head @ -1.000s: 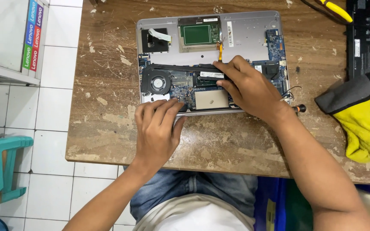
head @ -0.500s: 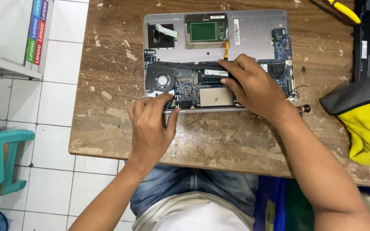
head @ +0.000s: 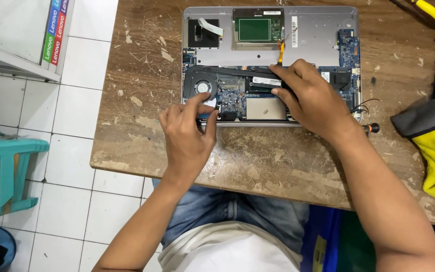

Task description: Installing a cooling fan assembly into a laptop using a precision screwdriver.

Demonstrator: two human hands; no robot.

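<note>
on scuffed wood table [head: 142,75], hands [head: 190,133] w/ opened laptop [head: 323,35].

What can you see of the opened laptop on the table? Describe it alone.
The opened laptop lies flat on the worn wooden table, bottom cover off. Its silver shell shows a blue circuit board, a round black fan at left, a green board at the far edge and an orange ribbon cable. The left hand touches near the fan; the right hand presses on the board's middle.
</note>
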